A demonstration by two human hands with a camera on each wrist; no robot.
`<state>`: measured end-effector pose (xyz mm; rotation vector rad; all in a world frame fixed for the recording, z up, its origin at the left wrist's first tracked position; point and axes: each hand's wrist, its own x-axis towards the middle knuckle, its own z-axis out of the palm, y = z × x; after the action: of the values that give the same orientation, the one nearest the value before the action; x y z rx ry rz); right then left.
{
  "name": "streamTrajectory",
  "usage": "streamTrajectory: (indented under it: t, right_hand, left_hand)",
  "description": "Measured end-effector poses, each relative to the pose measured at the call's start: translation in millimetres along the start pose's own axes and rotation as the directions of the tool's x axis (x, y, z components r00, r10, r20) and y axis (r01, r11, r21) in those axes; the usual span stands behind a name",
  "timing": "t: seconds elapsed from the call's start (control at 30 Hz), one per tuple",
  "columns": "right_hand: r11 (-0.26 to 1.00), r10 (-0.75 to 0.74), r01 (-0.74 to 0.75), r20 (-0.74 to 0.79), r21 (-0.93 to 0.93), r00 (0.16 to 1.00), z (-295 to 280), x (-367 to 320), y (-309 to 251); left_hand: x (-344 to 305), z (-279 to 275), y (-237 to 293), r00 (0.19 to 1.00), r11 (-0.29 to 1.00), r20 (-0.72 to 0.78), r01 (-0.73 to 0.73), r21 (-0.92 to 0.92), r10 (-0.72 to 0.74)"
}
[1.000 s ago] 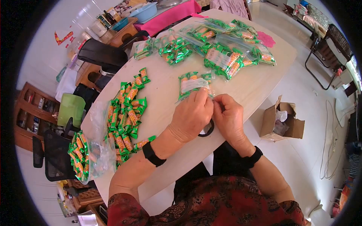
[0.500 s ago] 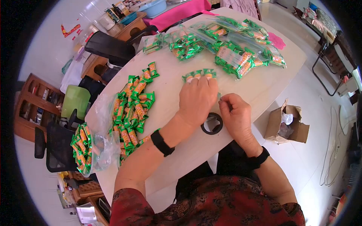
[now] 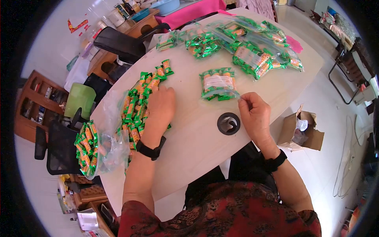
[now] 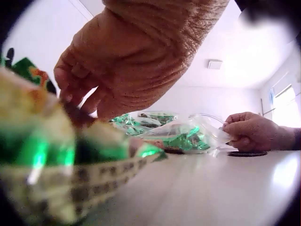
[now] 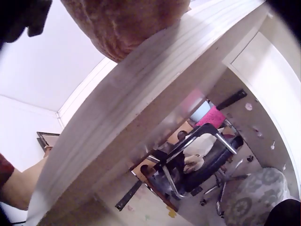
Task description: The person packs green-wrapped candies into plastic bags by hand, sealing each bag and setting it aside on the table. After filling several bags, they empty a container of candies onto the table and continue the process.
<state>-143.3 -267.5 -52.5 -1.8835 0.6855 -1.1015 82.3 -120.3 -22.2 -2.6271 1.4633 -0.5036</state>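
Note:
My left hand point(image 3: 162, 106) is at the right side of a loose pile of small green-and-orange snack packets point(image 3: 134, 115). Its fingers bend down among the packets; in the left wrist view a blurred packet point(image 4: 56, 136) hides the fingertips, so I cannot tell whether they hold one. My right hand point(image 3: 256, 114) pinches the near right corner of a clear zip bag point(image 3: 218, 82), which lies flat with several packets and a white label. A black ring-shaped roll point(image 3: 219, 123) lies on the table just left of the right hand.
Several filled zip bags point(image 3: 248, 59) cover the far side of the table point(image 3: 189, 150). At the left edge, a large clear plastic bag point(image 3: 112, 154) sits next to more packets point(image 3: 87, 148). On the floor to the right stands an open cardboard box point(image 3: 290, 132). Chairs point(image 3: 120, 45) flank the table.
My left hand has left the zip bag and moved left to the packet pile, uncovering the bag and the black roll. The right hand stays at the bag's corner.

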Motion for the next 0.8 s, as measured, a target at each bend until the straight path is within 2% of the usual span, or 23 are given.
streamTrajectory:
  t: [0.1, 0.23, 0.33, 0.4, 0.43, 0.5, 0.53, 0.6, 0.63, 0.7, 0.8]
  right_hand:
    - [1.000, 0.007, -0.007, -0.007, -0.009, 1.000, 1, -1, 2]
    - [1.000, 0.014, -0.014, -0.006, -0.001, 1.000, 1, -1, 0]
    - [0.999, 0.045, -0.045, 0.003, 0.013, 0.999, 1, -2, 0]
    - [0.998, 0.064, -0.064, 0.001, 0.024, 0.998, 1, -1, 1]
    - [0.999, 0.051, -0.051, -0.003, 0.010, 0.999, 2, -1, 1]
    - [0.999, 0.042, -0.042, -0.007, -0.001, 0.999, 2, 0, 2]
    - [0.999, 0.041, -0.041, -0.007, 0.009, 0.999, 2, 0, 2]
    - [0.999, 0.046, -0.046, -0.007, 0.021, 0.999, 1, -1, 2]
    - [0.999, 0.045, -0.045, -0.005, 0.020, 0.999, 1, 0, 1]
    - [0.999, 0.049, -0.049, -0.003, 0.020, 0.999, 1, -1, 1]
    - [0.999, 0.037, -0.037, -0.018, 0.009, 0.999, 1, 0, 2]
  left_hand:
    - [0, 1, -1, 0.996, 0.997, -0.067, -0.061, -0.042, 0.058]
    - [-1, -3, 0, 0.998, 0.998, -0.036, -0.050, -0.037, 0.049]
    - [-5, -18, 6, 0.998, 0.991, -0.040, -0.062, -0.119, 0.058]
    - [-9, -34, 17, 0.947, 0.934, -0.319, -0.073, -0.349, -0.045]
    - [-13, -43, 23, 0.948, 0.934, -0.317, -0.080, -0.348, -0.037]
    - [-25, -63, 34, 0.876, 0.707, -0.482, -0.325, -0.628, -0.025]
    - [-33, -74, 42, 0.878, 0.708, -0.479, -0.326, -0.627, -0.020]
    - [-47, -90, 58, 0.876, 0.586, -0.448, -0.461, -0.666, 0.180]
    - [-50, -89, 65, 0.877, 0.587, -0.445, -0.461, -0.666, 0.184]
    - [-52, -83, 76, 0.871, 0.373, -0.327, -0.459, -0.807, 0.366]
    - [-43, -74, 82, 0.846, 0.340, -0.317, -0.476, -0.811, 0.428]
